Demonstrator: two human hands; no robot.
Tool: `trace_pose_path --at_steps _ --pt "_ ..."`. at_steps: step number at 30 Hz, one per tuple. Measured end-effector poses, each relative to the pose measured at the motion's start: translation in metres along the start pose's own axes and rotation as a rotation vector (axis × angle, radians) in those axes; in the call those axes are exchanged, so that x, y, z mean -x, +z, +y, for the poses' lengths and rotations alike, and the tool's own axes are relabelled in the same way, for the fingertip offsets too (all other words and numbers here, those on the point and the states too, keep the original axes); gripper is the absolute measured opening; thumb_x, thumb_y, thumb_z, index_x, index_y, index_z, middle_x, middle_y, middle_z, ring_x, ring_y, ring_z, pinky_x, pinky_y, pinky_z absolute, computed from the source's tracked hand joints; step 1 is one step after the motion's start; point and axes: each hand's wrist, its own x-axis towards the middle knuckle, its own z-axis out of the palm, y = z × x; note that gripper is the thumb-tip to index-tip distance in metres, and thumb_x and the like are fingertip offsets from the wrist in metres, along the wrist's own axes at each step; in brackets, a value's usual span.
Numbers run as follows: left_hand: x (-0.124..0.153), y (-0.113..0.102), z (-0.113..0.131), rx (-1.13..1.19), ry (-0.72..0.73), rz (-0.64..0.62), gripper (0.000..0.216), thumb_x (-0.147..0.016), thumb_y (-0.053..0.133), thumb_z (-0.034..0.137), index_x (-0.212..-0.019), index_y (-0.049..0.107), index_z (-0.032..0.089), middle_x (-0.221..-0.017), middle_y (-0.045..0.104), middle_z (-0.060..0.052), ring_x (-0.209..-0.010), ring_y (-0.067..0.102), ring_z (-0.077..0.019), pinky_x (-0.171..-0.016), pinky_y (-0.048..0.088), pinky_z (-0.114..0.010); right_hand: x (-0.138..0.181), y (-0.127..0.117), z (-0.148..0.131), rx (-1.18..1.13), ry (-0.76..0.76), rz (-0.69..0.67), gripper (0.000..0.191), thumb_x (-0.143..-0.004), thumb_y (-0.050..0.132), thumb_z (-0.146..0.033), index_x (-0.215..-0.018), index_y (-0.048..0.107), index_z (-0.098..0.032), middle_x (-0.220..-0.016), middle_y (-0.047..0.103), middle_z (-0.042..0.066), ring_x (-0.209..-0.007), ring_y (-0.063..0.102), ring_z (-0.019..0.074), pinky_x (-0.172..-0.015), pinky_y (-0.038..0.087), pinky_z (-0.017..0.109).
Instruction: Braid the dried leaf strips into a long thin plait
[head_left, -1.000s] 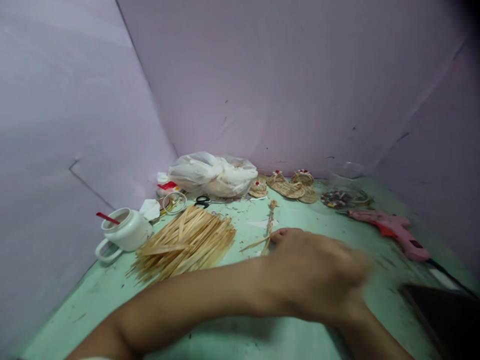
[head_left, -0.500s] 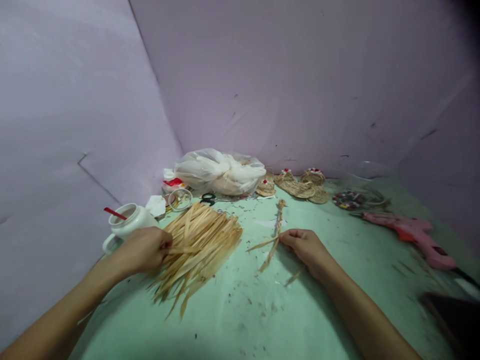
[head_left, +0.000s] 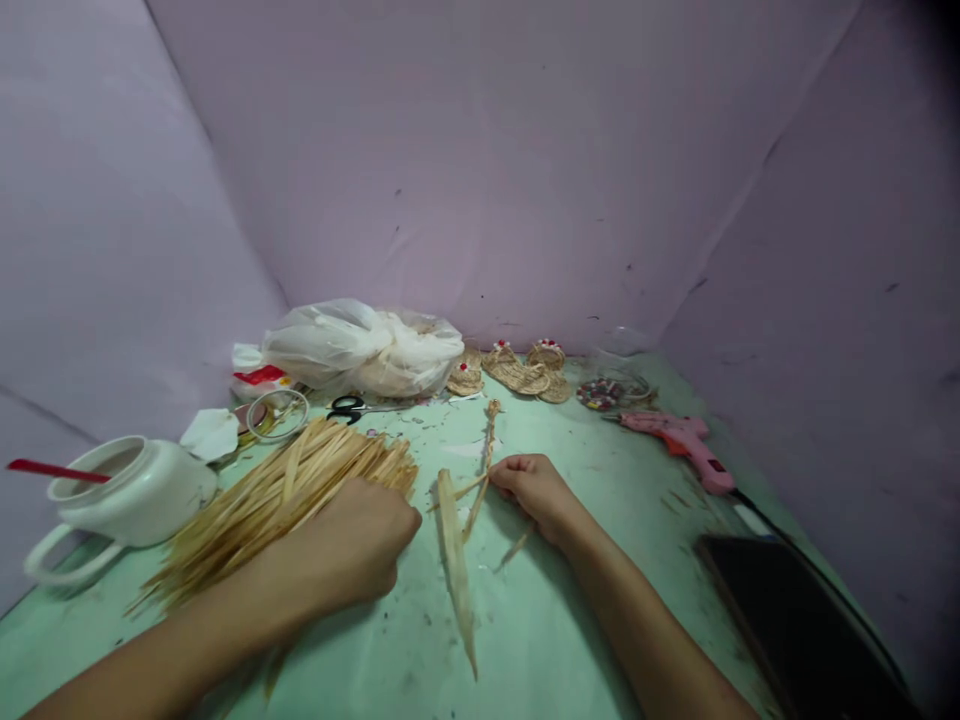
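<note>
On the green counter (head_left: 600,620), the straw pile (head_left: 285,490) lies by the white jug (head_left: 127,490). Right of the pile, the left hand (head_left: 352,550) closes its grip on a loose strip (head_left: 457,560); the right hand (head_left: 536,490) pinches the braided straw (head_left: 487,450).

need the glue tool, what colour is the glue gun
Pink, with an orange trigger; the glue gun shows in the head view.

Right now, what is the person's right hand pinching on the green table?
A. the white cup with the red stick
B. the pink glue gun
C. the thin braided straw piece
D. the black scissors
C: the right hand pinches the lower part of the braided straw piece, while the glue gun, scissors and white cup lie apart from it, untouched on the table.
</note>
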Motion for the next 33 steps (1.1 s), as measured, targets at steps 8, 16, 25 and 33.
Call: trace_pose_path --at_steps 8,16,25,33 --pt "-0.050 -0.003 -0.003 0.143 -0.411 0.131 0.039 -0.072 0.042 0.042 -0.080 0.067 0.014 -0.081 0.065 -0.019 -0.079 0.060 -0.0275 -0.066 0.041 -0.034 -0.003 0.000 0.003 -0.011 -0.013 -0.003 0.011 -0.059 0.052 -0.024 -0.053 0.052 -0.014 -0.037 0.034 -0.008 -0.035 0.023 0.0035 -0.037 0.013 0.020" --pt "-0.062 0.035 0.003 0.372 -0.401 0.217 0.024 -0.069 0.043 0.029 -0.074 0.064 0.017 -0.077 0.065 -0.011 -0.073 0.059 -0.0239 -0.057 0.038 -0.029 0.000 0.001 -0.001 -0.015 -0.001 -0.005 0.010 -0.059 0.052 -0.021 -0.052 0.050 -0.014 -0.037 0.034 -0.008 -0.033 0.021 0.0030 -0.037 0.012 0.021" --pt "-0.082 0.015 -0.003 0.399 -0.257 0.318 0.016 -0.062 0.047 0.019 -0.067 0.061 0.017 -0.067 0.062 -0.007 -0.064 0.055 -0.0188 -0.053 0.032 -0.026 0.001 -0.004 -0.002 -0.092 -0.006 -0.055 0.010 -0.058 0.053 -0.022 -0.053 0.051 -0.014 -0.038 0.036 -0.008 -0.032 0.020 0.0022 -0.036 0.010 0.021" --pt "-0.104 0.037 -0.002 1.052 -0.184 0.159 0.009 -0.055 0.051 0.018 -0.058 0.058 0.014 -0.043 0.044 0.003 -0.040 0.038 -0.0075 -0.041 0.028 -0.019 0.002 -0.005 -0.007 -0.121 0.008 -0.060 0.008 -0.058 0.051 -0.019 -0.056 0.054 -0.012 -0.038 0.036 -0.008 -0.031 0.021 0.0015 -0.035 0.011 0.020"
